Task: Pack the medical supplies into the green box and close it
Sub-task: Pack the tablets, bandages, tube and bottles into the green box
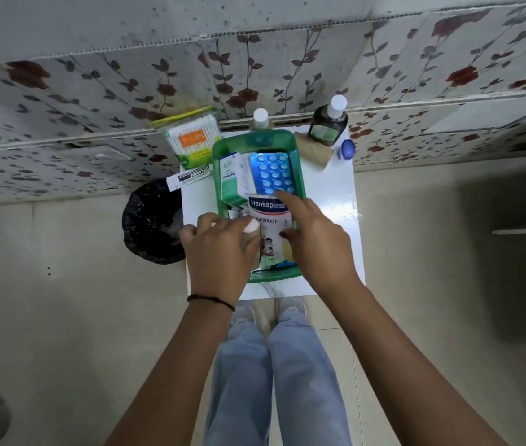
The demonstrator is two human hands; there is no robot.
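The open green box (300, 175) stands on a small white table (329, 201). Inside it lie a blue blister pack of pills (271, 172), a white and green carton (232, 180) and a Hansaplast plaster pack (269, 217). My right hand (313, 239) rests on the plaster pack, forefinger stretched to the blister pack's near edge. My left hand (220, 249) is closed around a small bottle with a white cap (251, 226) at the box's near left side.
Behind the box stand a pack of cotton buds (194, 140), a clear bottle (260, 119), a dark bottle (329, 123), a brown roll (313, 151) and a small blue-capped jar (347, 149). A black-lined bin (152, 220) sits left of the table. A labelled tube (187, 178) overhangs the left edge.
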